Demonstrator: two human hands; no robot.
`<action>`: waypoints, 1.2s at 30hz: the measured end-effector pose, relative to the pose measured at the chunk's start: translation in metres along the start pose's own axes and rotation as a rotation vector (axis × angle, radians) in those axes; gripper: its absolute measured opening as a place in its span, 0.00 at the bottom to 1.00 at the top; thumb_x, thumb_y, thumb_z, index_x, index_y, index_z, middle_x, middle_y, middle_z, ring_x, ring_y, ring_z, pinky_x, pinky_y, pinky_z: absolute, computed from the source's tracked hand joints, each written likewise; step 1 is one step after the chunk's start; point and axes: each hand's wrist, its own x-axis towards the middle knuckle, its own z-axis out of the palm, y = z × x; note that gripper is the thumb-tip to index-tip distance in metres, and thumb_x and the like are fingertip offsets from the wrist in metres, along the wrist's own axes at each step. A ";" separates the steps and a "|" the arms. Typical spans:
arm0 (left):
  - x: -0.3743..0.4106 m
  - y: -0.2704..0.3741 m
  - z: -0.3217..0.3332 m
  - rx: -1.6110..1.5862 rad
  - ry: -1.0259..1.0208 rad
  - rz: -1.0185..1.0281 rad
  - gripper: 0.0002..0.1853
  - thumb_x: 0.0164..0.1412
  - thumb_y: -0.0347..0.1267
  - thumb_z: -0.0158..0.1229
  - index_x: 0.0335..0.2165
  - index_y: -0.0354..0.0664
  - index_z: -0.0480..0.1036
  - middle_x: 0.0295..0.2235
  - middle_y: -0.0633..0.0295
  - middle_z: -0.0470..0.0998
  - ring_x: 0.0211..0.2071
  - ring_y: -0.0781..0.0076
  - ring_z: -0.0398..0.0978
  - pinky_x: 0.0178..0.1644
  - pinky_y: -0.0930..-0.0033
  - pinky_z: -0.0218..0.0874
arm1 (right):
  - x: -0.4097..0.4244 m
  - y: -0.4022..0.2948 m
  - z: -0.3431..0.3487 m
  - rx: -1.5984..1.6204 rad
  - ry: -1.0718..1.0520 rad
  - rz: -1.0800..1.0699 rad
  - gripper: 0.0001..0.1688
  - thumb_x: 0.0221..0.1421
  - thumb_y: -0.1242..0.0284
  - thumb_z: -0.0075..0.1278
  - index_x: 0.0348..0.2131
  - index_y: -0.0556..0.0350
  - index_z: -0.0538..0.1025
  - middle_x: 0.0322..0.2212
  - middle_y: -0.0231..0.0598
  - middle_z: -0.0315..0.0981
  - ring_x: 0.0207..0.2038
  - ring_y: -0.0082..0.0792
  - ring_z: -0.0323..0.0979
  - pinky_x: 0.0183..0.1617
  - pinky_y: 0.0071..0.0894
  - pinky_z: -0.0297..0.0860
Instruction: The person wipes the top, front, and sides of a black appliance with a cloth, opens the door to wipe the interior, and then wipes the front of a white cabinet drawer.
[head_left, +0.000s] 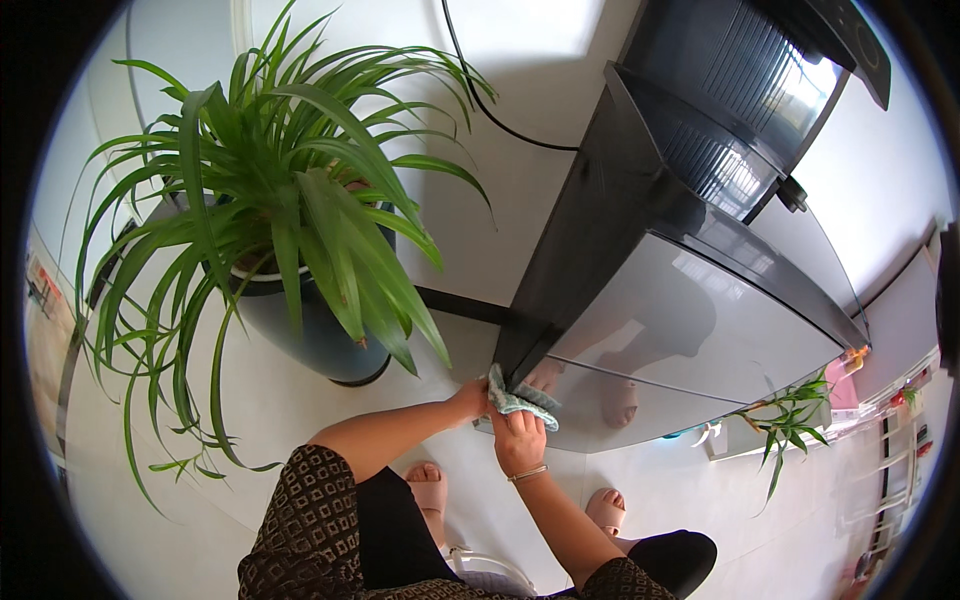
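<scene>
A light blue-green cleaning cloth (517, 396) is folded over the lower front corner of a tall black appliance (585, 225), which looks like a water dispenser. My left hand (471, 400) holds the cloth against the dark side of that corner. On the front side, my right hand (520, 441) grips the cloth's lower edge, fingers bent over it. The glossy grey front panel (675, 322) mirrors my arm, my leg and a sandal. Part of the corner is hidden under the cloth.
To the left stands a spider plant (300, 165) in a blue-grey pot (322, 330), its long leaves hanging near my left arm. A black cable (487, 105) runs behind the appliance. At right a smaller plant (791, 420) leans out. Behind my sandals (429, 495) is a white seat frame (487, 561).
</scene>
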 end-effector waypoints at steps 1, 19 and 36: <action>0.000 0.001 0.000 -0.059 -0.051 -0.149 0.21 0.57 0.32 0.53 0.49 0.42 0.65 0.43 0.64 0.72 0.43 0.75 0.68 0.46 0.70 0.62 | -0.004 -0.001 0.003 0.005 -0.030 0.015 0.21 0.43 0.72 0.47 0.41 0.46 0.75 0.34 0.29 0.65 0.37 0.32 0.65 0.40 0.35 0.63; -0.030 0.274 0.027 -0.067 -0.055 1.071 0.30 0.67 0.41 0.33 0.58 0.29 0.46 0.62 0.50 0.46 0.64 0.64 0.38 0.64 0.69 0.27 | 0.146 -0.030 -0.128 -0.285 0.339 0.070 0.25 0.42 0.79 0.54 0.44 0.55 0.74 0.43 0.34 0.67 0.37 0.34 0.66 0.39 0.32 0.59; 0.020 0.323 0.031 -0.113 0.059 1.150 0.30 0.67 0.42 0.32 0.58 0.28 0.47 0.61 0.49 0.46 0.64 0.61 0.39 0.64 0.68 0.28 | 0.197 -0.026 -0.195 -0.915 -0.312 -0.370 0.17 0.42 0.70 0.44 0.33 0.60 0.75 0.36 0.39 0.68 0.43 0.34 0.60 0.50 0.33 0.51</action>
